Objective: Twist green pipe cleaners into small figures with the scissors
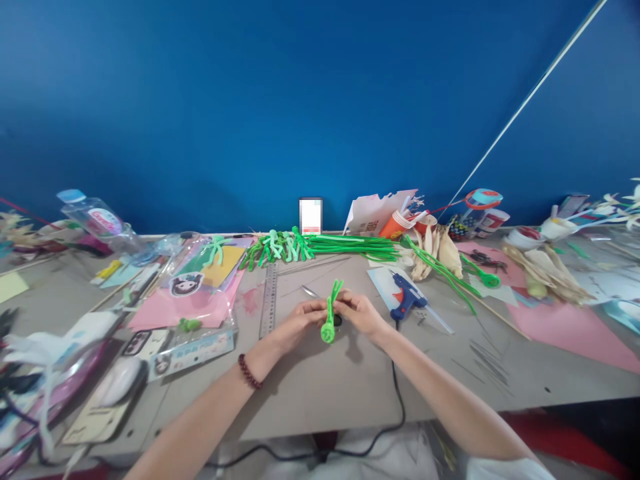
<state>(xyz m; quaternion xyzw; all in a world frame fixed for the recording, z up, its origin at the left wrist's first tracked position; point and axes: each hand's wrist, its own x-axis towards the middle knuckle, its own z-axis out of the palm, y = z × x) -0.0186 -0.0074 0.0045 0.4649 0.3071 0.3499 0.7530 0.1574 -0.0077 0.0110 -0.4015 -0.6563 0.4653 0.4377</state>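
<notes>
Over the middle of the table I hold a bright green pipe-cleaner piece (pixel 328 332), with a round coiled end toward me and loose ends standing up. My left hand (pixel 305 319), a dark red bead bracelet at its wrist, pinches it from the left. From the right, my right hand (pixel 361 313) closes its fingers on the same piece. A small dark round thing (pixel 338 321) shows just under the fingers; what it is I cannot tell. Behind the hands lie a bundle of green pipe cleaners (pixel 353 247) and several twisted light-green ones (pixel 283 245).
A blue glue gun (pixel 407 300) lies to the right, its black cord (pixel 397 393) running off the front edge. A ruler (pixel 269 300) and a plastic bag of coloured paper (pixel 200 287) lie left. Further out are a bottle (pixel 100 217), orange cup (pixel 395 225) and pink paper (pixel 575 333).
</notes>
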